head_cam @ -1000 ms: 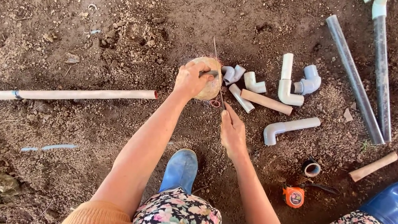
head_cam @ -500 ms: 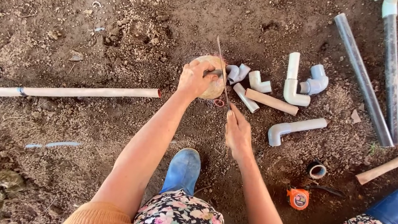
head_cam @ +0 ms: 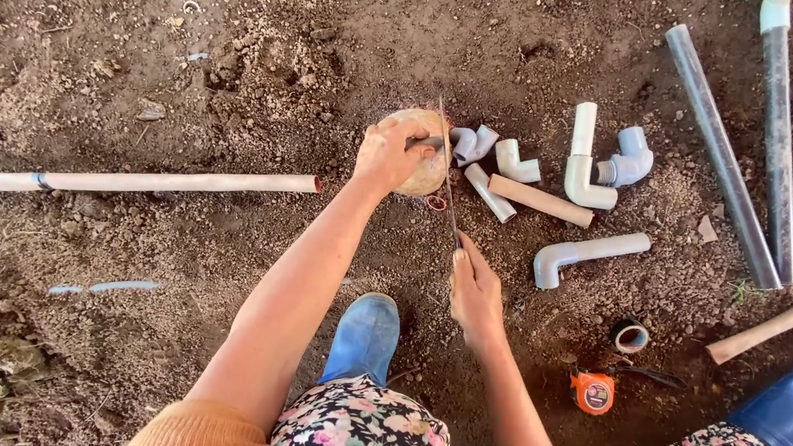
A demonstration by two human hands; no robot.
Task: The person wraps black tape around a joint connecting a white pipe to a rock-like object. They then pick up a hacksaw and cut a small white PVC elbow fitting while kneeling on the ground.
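L hand (head_cam: 387, 154) gripping round tan ball (head_cam: 422, 153) on dirt, R hand (head_cam: 475, 293) closed on thin blade (head_cam: 446, 174) w/ tip at ball

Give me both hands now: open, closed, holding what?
Left hand: closed on the round tan ball, pressing it to the soil.
Right hand: grip closed on the thin blade, which lies across the ball.
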